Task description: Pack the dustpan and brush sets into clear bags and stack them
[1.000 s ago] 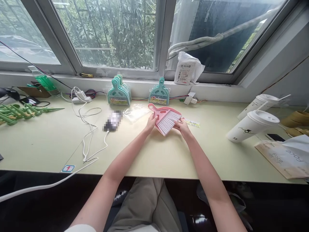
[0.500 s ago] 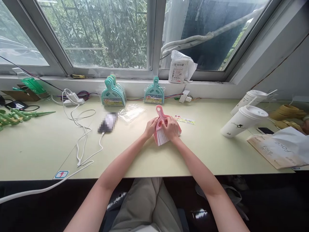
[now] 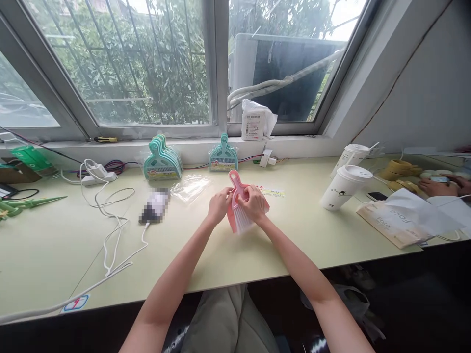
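A small pink dustpan is held just over the table's middle, its handle pointing away from me. Against it lies a brush with white bristles, slightly blurred. My left hand grips the left edge with fingers bent. Wrapped over the brush from the right, my right hand has its thumb across the front and hides part of the set. Behind my right hand is a printed card label. A clear plastic bag lies flat beyond my left hand.
Green dustpan sets in wrappers stand at the back, a stack and a single one. A phone on a white cable lies left. Right are white cups and a tissue pack; another person's hands are at far right.
The head view has tilted up and turned right, bringing another person's hands into view. My hands keep their hold on the pink set, and the bristles have become blurred.
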A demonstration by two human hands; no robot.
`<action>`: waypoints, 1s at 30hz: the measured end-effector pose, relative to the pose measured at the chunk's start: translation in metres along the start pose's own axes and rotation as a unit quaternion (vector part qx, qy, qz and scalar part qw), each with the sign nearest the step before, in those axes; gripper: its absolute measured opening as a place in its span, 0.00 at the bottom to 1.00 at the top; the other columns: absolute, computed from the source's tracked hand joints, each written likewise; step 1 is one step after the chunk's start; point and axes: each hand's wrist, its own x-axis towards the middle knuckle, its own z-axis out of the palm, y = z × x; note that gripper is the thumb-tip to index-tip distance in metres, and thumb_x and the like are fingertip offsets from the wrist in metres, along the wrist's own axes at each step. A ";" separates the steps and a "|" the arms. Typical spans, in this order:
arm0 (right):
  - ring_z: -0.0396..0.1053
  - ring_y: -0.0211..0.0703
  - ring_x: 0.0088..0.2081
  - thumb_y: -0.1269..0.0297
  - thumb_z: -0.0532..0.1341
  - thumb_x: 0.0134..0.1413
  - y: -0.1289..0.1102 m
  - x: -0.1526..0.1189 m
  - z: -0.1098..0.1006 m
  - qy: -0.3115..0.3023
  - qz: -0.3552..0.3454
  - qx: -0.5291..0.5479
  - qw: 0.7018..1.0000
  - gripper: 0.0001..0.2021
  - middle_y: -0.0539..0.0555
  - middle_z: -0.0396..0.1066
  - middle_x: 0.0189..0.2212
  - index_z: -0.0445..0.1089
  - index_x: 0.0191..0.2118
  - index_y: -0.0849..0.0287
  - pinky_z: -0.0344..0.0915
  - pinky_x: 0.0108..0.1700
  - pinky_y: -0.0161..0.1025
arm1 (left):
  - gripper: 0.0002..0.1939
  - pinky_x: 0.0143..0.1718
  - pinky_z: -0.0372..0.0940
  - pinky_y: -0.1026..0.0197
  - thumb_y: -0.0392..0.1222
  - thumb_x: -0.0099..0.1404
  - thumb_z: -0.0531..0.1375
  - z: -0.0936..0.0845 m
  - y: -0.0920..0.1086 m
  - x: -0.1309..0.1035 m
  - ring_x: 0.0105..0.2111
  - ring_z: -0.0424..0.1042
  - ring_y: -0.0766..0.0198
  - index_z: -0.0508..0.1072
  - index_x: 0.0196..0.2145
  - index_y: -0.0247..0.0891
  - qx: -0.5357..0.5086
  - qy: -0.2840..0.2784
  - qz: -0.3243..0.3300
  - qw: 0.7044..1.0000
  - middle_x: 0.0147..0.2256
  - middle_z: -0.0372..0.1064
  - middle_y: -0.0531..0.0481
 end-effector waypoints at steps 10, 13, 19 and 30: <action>0.65 0.46 0.35 0.60 0.59 0.47 -0.001 0.003 -0.008 0.035 0.054 0.037 0.997 0.07 0.51 0.68 0.29 0.60 0.26 0.54 0.60 0.36 0.40 | 0.24 0.40 0.66 0.58 0.39 0.59 0.57 0.009 -0.017 -0.001 0.40 0.73 0.61 0.62 0.54 0.44 -0.300 -0.171 0.000 0.939 0.50 0.70 0.46; 0.65 0.45 0.34 0.61 0.60 0.46 0.000 0.005 -0.007 0.028 0.052 0.027 0.998 0.07 0.50 0.68 0.29 0.61 0.25 0.54 0.60 0.37 0.39 | 0.23 0.39 0.66 0.58 0.38 0.59 0.56 0.022 -0.025 0.003 0.38 0.73 0.61 0.62 0.54 0.41 -0.294 -0.115 -0.005 0.949 0.42 0.74 0.47; 0.67 0.44 0.35 0.58 0.61 0.46 -0.001 0.017 -0.009 0.001 0.089 0.002 0.996 0.07 0.51 0.71 0.30 0.65 0.26 0.54 0.60 0.37 0.39 | 0.17 0.42 0.66 0.57 0.36 0.59 0.58 0.030 -0.022 0.022 0.41 0.74 0.57 0.75 0.46 0.38 -0.165 0.033 0.044 0.985 0.42 0.76 0.45; 0.68 0.46 0.36 0.51 0.60 0.48 -0.014 0.036 -0.039 -0.046 0.145 -0.035 0.988 0.12 0.53 0.73 0.29 0.69 0.27 0.54 0.57 0.33 0.37 | 0.18 0.43 0.64 0.54 0.31 0.60 0.57 -0.001 0.031 0.036 0.37 0.73 0.51 0.77 0.46 0.41 0.081 0.013 0.080 0.993 0.32 0.75 0.41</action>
